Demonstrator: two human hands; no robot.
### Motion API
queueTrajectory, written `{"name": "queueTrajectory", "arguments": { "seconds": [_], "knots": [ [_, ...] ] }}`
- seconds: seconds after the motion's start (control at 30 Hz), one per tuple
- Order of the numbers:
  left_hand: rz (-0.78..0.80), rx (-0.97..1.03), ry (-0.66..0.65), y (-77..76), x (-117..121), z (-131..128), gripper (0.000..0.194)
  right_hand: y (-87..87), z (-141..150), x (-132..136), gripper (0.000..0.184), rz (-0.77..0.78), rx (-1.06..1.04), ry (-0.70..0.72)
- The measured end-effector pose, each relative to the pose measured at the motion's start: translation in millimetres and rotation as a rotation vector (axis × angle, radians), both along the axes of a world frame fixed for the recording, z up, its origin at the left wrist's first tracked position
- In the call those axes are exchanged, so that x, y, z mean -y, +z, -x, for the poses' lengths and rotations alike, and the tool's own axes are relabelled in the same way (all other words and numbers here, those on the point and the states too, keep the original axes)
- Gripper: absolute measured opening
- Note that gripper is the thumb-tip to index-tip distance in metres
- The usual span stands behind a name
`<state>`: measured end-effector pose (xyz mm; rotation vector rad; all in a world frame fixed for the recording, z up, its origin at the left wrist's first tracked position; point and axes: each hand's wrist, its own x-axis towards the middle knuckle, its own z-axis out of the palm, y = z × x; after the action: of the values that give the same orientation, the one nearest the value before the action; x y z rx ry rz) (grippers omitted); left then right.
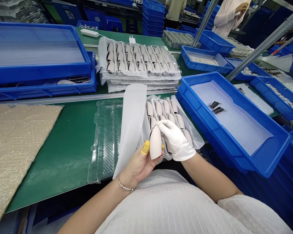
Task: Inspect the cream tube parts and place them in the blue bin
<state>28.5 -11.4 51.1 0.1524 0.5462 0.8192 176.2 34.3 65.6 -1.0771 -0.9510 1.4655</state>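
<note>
My left hand (139, 162), bare with a yellow finger cot on the thumb, grips a curved off-white ribbed part (155, 143) near my waist. My right hand (177, 139), in a white glove, closes its fingers on the top of the same part. Just behind them lies a clear plastic tray (104, 139) on the green table, its right half filled with rows of similar off-white parts (164, 109) in plastic film. A white foam sheet (132, 123) lies across the tray's middle.
A stack of filled clear trays (139, 61) sits further back. To the right stands a blue bin (266, 159) holding two small dark pieces (217, 108). Stacked blue bins (39, 71) are back left, a bubble-wrap mat (14, 139) left. Other people (175, 9) work beyond.
</note>
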Motion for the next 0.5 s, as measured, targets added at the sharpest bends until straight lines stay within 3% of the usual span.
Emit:
{"name": "queueTrajectory", "arguments": {
  "seconds": [0.13, 0.3, 0.5],
  "knots": [
    [-0.055, -0.088, 0.032, 1.1, 0.0, -0.9, 0.049, -0.2, -2.4, 1.6, 0.036, 0.019, 0.056, 0.041],
    [-0.128, -0.201, 0.087, 3.5, -2.3, -1.3, 0.044, 16.4, -8.5, 10.0, 0.085, -0.034, 0.293, 0.225],
    [-0.134, -0.274, 0.055, 5.0, -3.7, 0.7, 0.044, 19.3, -18.7, 23.9, 0.115, -0.312, 0.722, 0.363]
  ]
}}
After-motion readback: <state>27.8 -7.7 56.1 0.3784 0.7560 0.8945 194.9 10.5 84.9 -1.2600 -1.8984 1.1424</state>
